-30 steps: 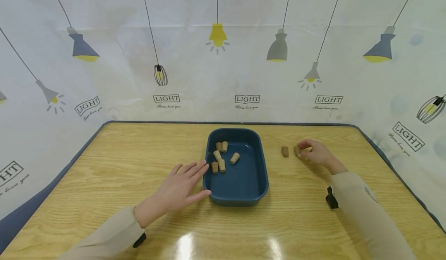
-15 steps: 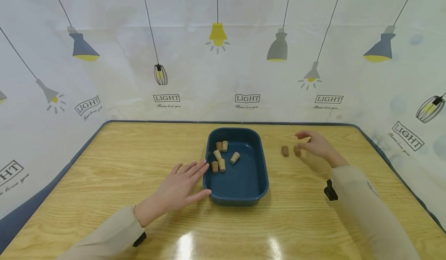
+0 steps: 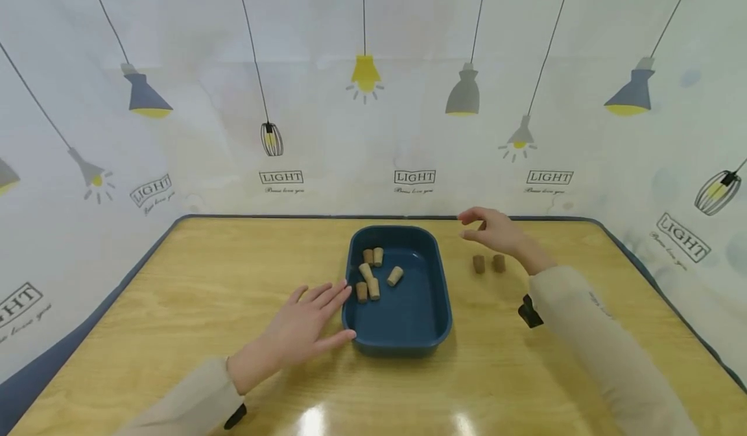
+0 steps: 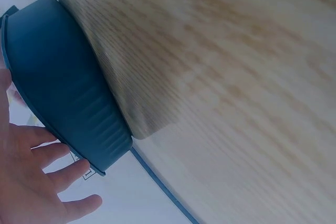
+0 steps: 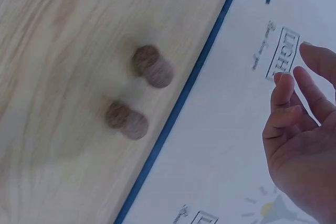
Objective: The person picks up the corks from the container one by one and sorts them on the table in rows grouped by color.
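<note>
A deep blue rectangular tray (image 3: 408, 326) stands mid-table, with several tapered corks (image 3: 395, 276) lying in it, mostly along its left side. My left hand (image 3: 297, 326) rests its spread fingertips on the tray's left rim; the left wrist view shows the straight fingers (image 4: 65, 174) along the tray wall (image 4: 58, 77). Right of the tray, two brown corks (image 3: 478, 265) stand side by side on the table. My right hand (image 3: 496, 231) is raised above and behind them, thumb and fingers apart with nothing between them. Both corks (image 5: 152, 66) show clear of that hand in the right wrist view.
The wood-grain table (image 3: 233, 261) has a dark blue edge band at the back. Close behind it hangs a white backdrop (image 3: 327, 111) printed with lamps. Each wrist carries a small black device (image 3: 530, 311).
My right hand has let go of the right-hand cork, risen and moved left toward the tray. That cork stays standing beside the other. The head view has tilted up slightly; my left hand keeps its place.
</note>
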The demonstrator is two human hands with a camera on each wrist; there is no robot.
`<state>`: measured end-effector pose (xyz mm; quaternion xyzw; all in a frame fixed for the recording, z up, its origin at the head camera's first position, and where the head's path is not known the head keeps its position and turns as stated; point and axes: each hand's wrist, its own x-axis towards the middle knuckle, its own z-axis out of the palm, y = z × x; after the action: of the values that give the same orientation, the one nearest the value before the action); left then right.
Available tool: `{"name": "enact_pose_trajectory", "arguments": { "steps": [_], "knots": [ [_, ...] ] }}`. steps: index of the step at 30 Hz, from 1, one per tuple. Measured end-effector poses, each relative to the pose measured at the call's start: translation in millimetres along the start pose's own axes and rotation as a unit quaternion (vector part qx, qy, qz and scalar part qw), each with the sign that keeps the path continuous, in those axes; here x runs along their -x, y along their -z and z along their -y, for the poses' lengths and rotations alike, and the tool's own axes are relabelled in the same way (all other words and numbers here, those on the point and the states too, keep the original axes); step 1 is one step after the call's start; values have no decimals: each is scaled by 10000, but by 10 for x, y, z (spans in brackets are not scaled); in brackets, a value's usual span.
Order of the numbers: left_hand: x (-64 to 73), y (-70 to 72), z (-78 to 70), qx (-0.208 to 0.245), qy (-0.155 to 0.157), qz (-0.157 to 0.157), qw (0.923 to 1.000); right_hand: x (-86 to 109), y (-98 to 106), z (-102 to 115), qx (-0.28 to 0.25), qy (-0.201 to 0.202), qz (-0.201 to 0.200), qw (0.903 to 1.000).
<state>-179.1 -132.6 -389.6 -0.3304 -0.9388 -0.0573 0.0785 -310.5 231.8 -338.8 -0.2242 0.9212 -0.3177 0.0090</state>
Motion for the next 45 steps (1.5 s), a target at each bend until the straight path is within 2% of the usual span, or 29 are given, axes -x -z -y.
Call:
{"name": "enact_pose_trajectory", "arguments": {
  "steps": [6, 9, 15, 22, 26, 33, 39, 45],
  "knots": [
    [48, -46, -30, 161, 0, -21, 9999, -21, -145, 204, -87, 425, 161, 9989],
    [49, -45, -29, 178, -27, -56, 9998, -54, -200, 332, -142, 492, 282, 9983],
    [38, -36, -7, 148, -59, -98, 9998, -205, -320, 649, -174, 689, 668, 9952],
    [27, -25, 1, 92, -68, -105, 9999, -347, -531, 1094, -1, 1119, 1273, 9855],
    [20, -12, -1, 50, -57, -104, 9999, -389, -653, 1262, 142, 1108, 1450, 9831],
    [14, 8, -5, 68, -54, -134, 9999, -512, -818, 1315, 65, 890, 1521, 9843],
    [10, 14, -3, 77, -67, -167, 9998, -630, -911, 1241, -35, 601, 1598, 9853],
    [10, 9, 2, 99, -55, -168, 9998, -698, -995, 1141, -66, 597, 1449, 9876]
  ]
}}
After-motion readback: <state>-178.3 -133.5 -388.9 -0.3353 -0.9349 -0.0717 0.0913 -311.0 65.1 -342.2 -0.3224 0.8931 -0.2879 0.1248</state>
